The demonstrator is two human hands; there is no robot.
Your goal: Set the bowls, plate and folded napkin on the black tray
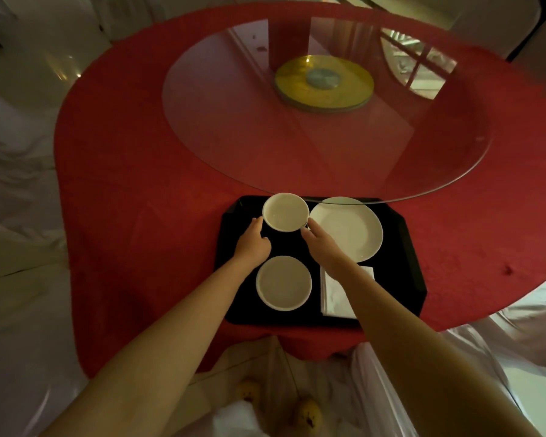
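A black tray (pixel 404 253) lies on the red tablecloth at the table's near edge. A white bowl (pixel 286 212) sits at the tray's far left; my left hand (pixel 254 241) touches its left rim and my right hand (pixel 323 244) its right rim. Whether the bowl rests on the tray or is lifted, I cannot tell. A second white bowl (pixel 283 282) stands on the tray's near left, under my left wrist. A white plate (pixel 349 227) lies at the far right. The folded white napkin (pixel 336 294) lies at the near right, partly hidden by my right forearm.
A large round glass turntable (pixel 234 137) on a yellow hub (pixel 324 82) covers the middle of the red table (pixel 123 184); its near rim overhangs the tray's far edge and the plate. White-covered chairs stand around the table. Yellow slippers (pixel 306 413) show below.
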